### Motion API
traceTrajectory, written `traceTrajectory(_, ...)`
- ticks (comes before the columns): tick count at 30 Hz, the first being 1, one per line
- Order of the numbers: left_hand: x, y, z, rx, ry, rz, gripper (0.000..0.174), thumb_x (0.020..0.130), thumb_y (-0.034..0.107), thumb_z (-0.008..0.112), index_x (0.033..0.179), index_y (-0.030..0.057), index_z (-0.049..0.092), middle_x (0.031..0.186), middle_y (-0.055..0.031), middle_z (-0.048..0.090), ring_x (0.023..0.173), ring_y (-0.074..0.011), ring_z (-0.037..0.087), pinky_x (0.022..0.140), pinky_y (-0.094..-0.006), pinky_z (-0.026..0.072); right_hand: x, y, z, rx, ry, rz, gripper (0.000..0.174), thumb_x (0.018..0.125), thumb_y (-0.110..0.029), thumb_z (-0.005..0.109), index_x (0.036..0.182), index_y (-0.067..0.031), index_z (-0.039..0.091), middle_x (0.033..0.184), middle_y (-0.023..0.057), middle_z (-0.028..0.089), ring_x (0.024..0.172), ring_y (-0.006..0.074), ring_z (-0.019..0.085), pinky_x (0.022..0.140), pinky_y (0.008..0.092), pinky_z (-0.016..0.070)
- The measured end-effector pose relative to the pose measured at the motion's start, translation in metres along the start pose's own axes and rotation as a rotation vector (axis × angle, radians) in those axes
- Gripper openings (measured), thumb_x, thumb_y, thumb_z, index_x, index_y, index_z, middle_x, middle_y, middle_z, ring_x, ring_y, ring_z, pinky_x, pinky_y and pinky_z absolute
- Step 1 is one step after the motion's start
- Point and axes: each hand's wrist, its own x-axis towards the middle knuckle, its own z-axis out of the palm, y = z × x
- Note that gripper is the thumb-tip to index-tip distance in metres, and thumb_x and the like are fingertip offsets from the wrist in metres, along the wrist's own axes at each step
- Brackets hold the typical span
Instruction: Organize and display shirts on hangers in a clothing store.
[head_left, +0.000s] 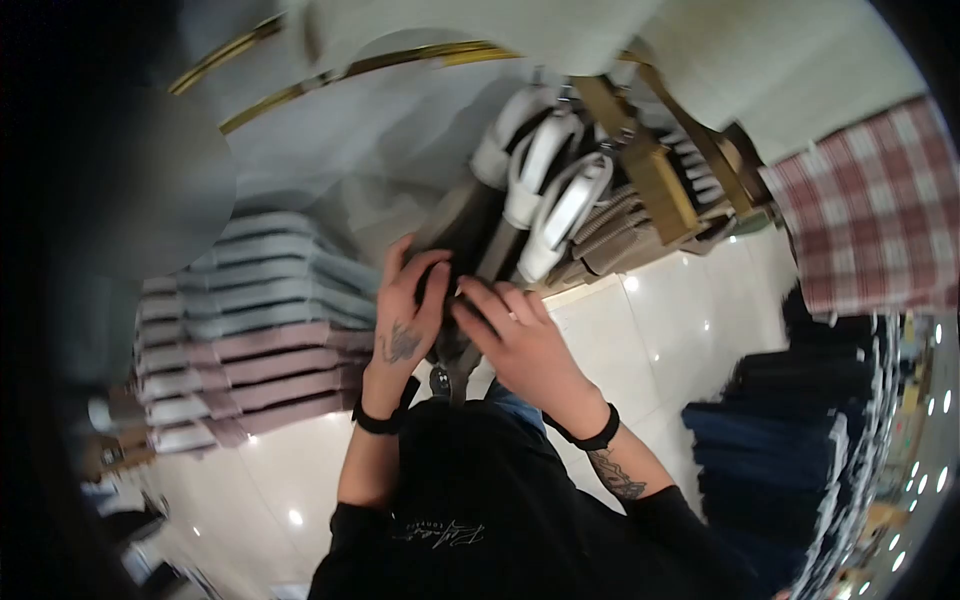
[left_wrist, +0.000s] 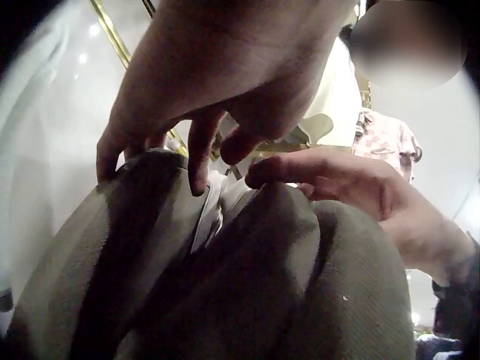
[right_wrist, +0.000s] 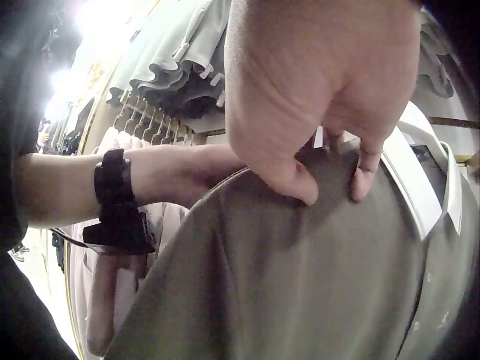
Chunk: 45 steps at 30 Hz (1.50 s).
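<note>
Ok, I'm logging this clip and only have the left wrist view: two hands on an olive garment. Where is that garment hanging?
Observer: In the head view, the olive garment hangs on a crowded rail, with white hangers right beside it.
Operator: Is anything worn on the left arm?
Observer: Yes, the left hand has a black strap at its wrist, which is plain in the right wrist view.
Operator: And what is out to that side?
Observer: A row of pink and pale grey garments, which neither hand touches.
</note>
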Motion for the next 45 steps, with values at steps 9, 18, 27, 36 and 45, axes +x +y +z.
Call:
traceTrajectory(9,-0.027,-0.014,0.002,-0.009,-0.097,-0.119,0.035,0.113,0.024,0.051,0.125,-0.0026,0.070,0.151,-0.0267,0.048,0.135,-0.0405,0.054,0.114,-0.0425,0.0402,-0.010,0.005,0.018,-0.045,0.214,-0.024,0.047,0.086,-0.016,0.068,0.132,-0.0081,0.065,0.156,0.0103,0.052,0.127,0.0250,0.056,0.094,0.0366,0.0479)
traceTrajectory(18,-0.020,-0.038,-0.013,0.225,-0.107,-0.026,0.044,0.114,0.030,0.055,0.137,-0.0076,0.057,0.147,-0.0201,0.054,0.121,-0.0326,0.059,0.106,-0.0379,0.0451,-0.023,0.006,0.031,0.060,0.334,0.002,0.018,0.089,-0.015,0.066,0.105,-0.0084,0.063,0.118,0.0072,0.062,0.131,0.0257,0.057,0.096,0.0366,0.0462)
traceTrajectory(27,-0.004,0.003,-0.018,0.170,-0.082,0.007,0.043,0.112,0.018,0.054,0.150,0.0004,0.054,0.153,-0.0223,0.054,0.138,-0.0396,0.053,0.116,-0.0466,0.0407,-0.034,0.010,0.031,0.240,0.401,-0.031,0.014,0.087,-0.010,0.067,0.099,-0.0048,0.062,0.113,0.0077,0.064,0.143,0.0286,0.051,0.098,0.0401,0.0516)
traceTrajectory(36,-0.006,0.026,-0.021,0.177,-0.091,0.155,0.030,0.110,0.016,0.058,0.131,-0.0017,0.070,0.147,-0.0191,0.059,0.136,-0.0313,0.057,0.108,-0.0413,0.0474,-0.045,0.009,0.041,0.714,0.361,-0.052,0.008,0.091,0.002,0.062,0.093,0.0007,0.070,0.115,0.0118,0.073,0.145,0.0346,0.053,0.106,0.0437,0.0570)
traceTrajectory(45,-0.030,0.107,-0.023,0.025,-0.174,0.279,0.025,0.109,0.009,0.058,0.124,-0.0071,0.070,0.101,-0.0135,0.069,0.090,-0.0197,0.066,0.085,-0.0319,0.0522,-0.090,0.011,0.027,0.848,0.532,0.078,0.014,0.086,0.007,0.060,0.092,-0.0006,0.070,0.098,0.0111,0.072,0.119,0.0336,0.066,0.093,0.0436,0.0572)
